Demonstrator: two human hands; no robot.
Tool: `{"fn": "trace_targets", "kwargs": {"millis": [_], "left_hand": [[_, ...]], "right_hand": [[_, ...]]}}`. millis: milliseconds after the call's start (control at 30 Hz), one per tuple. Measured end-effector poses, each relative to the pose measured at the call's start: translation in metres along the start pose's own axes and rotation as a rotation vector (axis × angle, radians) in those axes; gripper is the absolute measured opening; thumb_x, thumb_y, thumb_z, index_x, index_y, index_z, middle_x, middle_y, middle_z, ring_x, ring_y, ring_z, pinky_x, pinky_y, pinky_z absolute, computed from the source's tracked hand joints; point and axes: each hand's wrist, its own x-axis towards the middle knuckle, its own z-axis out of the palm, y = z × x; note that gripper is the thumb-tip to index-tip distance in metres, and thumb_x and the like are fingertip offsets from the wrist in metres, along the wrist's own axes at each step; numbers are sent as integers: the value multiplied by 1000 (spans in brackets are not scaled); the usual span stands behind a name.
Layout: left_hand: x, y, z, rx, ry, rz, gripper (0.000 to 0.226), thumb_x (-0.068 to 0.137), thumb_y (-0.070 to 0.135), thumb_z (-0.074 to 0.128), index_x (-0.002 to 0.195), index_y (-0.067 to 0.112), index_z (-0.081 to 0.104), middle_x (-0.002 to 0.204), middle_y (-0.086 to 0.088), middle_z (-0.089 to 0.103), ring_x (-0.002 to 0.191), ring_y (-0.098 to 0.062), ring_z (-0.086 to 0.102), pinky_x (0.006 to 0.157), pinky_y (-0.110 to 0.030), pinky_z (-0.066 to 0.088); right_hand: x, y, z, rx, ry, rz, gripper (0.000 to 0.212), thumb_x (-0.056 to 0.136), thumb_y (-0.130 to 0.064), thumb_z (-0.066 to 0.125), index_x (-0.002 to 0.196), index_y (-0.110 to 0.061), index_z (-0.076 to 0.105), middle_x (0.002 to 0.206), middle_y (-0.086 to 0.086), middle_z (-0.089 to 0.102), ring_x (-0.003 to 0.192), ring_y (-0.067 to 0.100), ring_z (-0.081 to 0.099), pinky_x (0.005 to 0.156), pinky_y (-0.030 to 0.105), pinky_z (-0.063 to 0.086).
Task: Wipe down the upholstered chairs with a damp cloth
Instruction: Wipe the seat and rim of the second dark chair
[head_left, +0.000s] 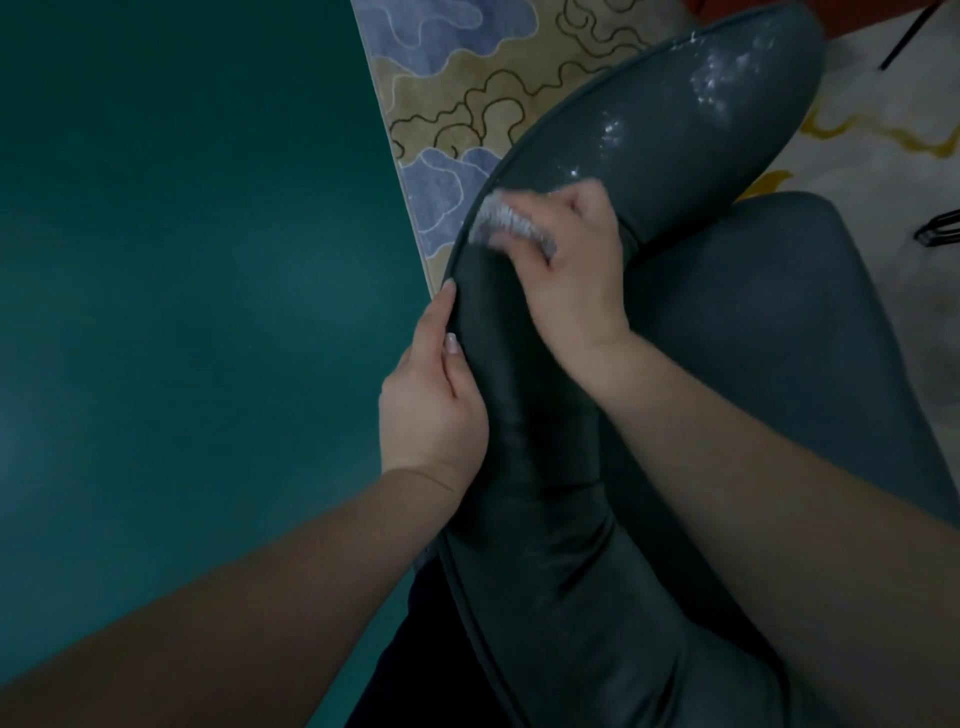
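A dark grey-green upholstered chair fills the right half of the view; its curved backrest (675, 119) runs from the top right down to the bottom centre. Wet shiny streaks and white specks show on the upper backrest. My right hand (566, 265) grips a small whitish cloth (493, 221) and presses it on the backrest near the piped edge. My left hand (436, 400) holds the backrest's left edge, thumb on the front face and fingers behind it. The chair seat (779, 322) lies to the right, under my right forearm.
A patterned rug (467, 78) in blue, tan and cream lies under the chair. A dark green floor (182, 260) covers the left half. Black metal legs (935, 234) of other furniture stand at the right edge.
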Motion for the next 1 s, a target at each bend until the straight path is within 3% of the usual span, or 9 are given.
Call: {"fn": "trace_targets", "kwargs": {"millis": [67, 200, 267, 367, 533, 633, 767, 867, 1000], "left_hand": [[0, -1, 0, -2, -3, -2, 46, 97, 26, 33, 140, 36, 43, 104, -9, 70, 81, -27, 62, 74, -28, 48], [0, 0, -2, -7, -2, 7, 49, 93, 28, 31, 141, 34, 44, 124, -2, 64, 102, -21, 62, 88, -24, 46], [1, 1, -2, -19, -13, -6, 50, 92, 30, 31, 140, 36, 43, 121, -3, 65, 99, -22, 63, 87, -29, 49], [1, 3, -3, 2, -16, -1, 50, 92, 30, 31, 141, 35, 42, 121, -2, 65, 99, -22, 62, 86, -28, 48], [1, 10, -7, 64, -129, -27, 47, 99, 32, 29, 145, 44, 28, 116, -4, 65, 94, -26, 61, 85, -39, 49], [8, 15, -12, 116, -255, -46, 48, 101, 36, 28, 146, 48, 16, 123, -7, 61, 100, -29, 59, 88, -43, 48], [36, 24, -9, 134, -320, -40, 50, 102, 38, 28, 148, 45, 11, 133, -5, 55, 112, -28, 55, 94, -39, 44], [65, 30, 1, 104, -336, -51, 50, 102, 37, 29, 149, 43, 13, 128, -6, 58, 107, -28, 57, 86, -28, 40], [93, 32, 5, 77, -398, -26, 48, 103, 35, 29, 150, 38, 18, 135, -4, 54, 118, -25, 52, 87, -20, 31]], "right_hand": [[3, 0, 2, 15, 5, 15, 31, 85, -21, 68, 116, -21, 69, 95, -1, 40, 93, 22, 52, 89, 25, 43], [-69, -6, -11, 60, -41, -112, 34, 86, -18, 64, 120, -17, 67, 95, 0, 41, 89, 17, 48, 82, 32, 46], [-98, -7, -18, 67, -46, -117, 33, 86, -18, 64, 119, -16, 67, 96, 1, 43, 88, 15, 49, 80, 30, 47], [-72, -2, -15, -3, -33, -60, 32, 86, -22, 64, 118, -20, 68, 95, -1, 42, 87, 17, 50, 82, 29, 46], [-5, -2, -6, 80, 78, 208, 32, 85, -18, 70, 117, -19, 68, 100, -2, 40, 97, 17, 50, 88, 2, 30], [-35, -6, -13, 118, 48, 218, 35, 85, -16, 71, 119, -21, 66, 99, -3, 40, 93, 9, 49, 88, 1, 30], [-76, -7, -17, 123, 122, 243, 35, 81, -13, 73, 116, -16, 69, 95, -1, 43, 85, -1, 47, 84, 2, 33], [-35, 5, -12, 40, 149, 218, 34, 82, -24, 71, 114, -17, 69, 96, 0, 42, 88, 10, 47, 85, 3, 32], [50, 26, -9, 9, 251, 290, 32, 84, -24, 71, 116, -19, 68, 100, -1, 40, 95, 16, 49, 86, 3, 30]]}}
